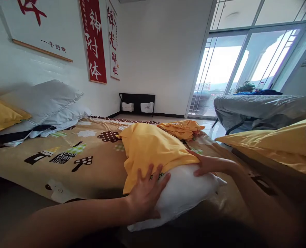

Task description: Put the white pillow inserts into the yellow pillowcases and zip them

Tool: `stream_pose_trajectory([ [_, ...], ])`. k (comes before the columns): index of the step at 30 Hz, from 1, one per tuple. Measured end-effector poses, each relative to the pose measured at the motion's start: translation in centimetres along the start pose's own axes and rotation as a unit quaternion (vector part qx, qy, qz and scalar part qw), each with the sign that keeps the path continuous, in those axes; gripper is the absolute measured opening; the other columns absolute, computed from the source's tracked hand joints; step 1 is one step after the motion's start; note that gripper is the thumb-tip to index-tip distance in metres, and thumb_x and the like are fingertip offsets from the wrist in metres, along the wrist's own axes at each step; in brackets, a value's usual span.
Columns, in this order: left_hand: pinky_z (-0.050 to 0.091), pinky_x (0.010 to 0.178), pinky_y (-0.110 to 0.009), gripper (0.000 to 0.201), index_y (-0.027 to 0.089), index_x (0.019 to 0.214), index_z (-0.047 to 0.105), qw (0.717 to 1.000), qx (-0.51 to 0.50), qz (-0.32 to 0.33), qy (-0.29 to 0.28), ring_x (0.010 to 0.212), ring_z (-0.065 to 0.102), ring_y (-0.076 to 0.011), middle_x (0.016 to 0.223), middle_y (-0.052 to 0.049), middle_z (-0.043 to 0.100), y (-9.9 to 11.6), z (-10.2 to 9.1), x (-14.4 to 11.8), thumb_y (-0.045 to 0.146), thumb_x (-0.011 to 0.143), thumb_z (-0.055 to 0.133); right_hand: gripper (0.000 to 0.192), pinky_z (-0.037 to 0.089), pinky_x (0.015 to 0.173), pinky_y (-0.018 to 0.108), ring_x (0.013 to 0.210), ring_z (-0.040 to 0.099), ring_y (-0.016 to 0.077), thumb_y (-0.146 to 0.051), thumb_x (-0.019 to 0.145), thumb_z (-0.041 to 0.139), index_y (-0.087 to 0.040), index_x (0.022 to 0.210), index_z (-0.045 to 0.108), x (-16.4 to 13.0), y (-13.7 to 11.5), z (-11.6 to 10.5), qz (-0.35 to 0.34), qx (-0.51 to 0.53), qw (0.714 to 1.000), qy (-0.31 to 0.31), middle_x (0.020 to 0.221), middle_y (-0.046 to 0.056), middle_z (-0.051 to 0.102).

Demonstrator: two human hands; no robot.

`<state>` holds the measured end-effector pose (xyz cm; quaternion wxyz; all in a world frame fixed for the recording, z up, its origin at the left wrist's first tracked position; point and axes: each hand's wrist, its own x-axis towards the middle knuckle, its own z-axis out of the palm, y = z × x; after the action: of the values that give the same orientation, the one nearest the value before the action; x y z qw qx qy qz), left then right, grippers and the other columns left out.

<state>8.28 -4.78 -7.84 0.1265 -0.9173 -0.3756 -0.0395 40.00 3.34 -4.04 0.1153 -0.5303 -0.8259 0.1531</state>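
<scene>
Fingers of L hand spread wide, lying on yellow pillowcase & white pillow. R hand is at the case's open edge, thumb on the white pillow, fingers along the cloth; can't tell if they're pinching it. Pillow's partly inside the case, near end bare, both on the patterned bedsheet w/ brown prints. Crumpled yellow cloth lies just beyond, nr sheet's far side.
</scene>
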Motion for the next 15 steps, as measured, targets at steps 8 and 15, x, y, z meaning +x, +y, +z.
stream_pose_trajectory([
  [8, 0.049, 0.083, -0.041, 0.059, 0.01, 0.141, 0.03, 0.982, 0.057, -0.158, 0.082, 0.101, 0.06, -0.026, 0.111, -0.017, 0.062, -6.8, -4.0, 3.2, 0.007, 0.083, 0.038, 0.056, 0.047, 0.082, 0.035, 0.095, 0.06, 0.0257, -0.045, 0.074, 0.06, -0.015, 0.121, 0.06, 1.7, -2.5, -0.1, 0.027, 0.028, 0.992, 0.119, 0.111, 0.01, 0.066],
  [15, 0.049, 0.079, -0.03, 0.065, 0.015, 0.124, 0.048, 0.979, -0.061, -0.068, -0.18, 0.099, 0.061, -0.0265, 0.111, -0.012, 0.064, -12.6, -3.8, 0.6, 0.021, 0.063, 0.068, 0.037, 0.033, 0.056, 0.024, 0.057, 0.045, 0.0115, -0.013, 0.066, 0.048, -0.017, 0.094, 0.072, 0.7, -7.9, 0.0, -0.009, -0.08, 0.996, 0.024, 0.06, -0.002, 0.054],
])
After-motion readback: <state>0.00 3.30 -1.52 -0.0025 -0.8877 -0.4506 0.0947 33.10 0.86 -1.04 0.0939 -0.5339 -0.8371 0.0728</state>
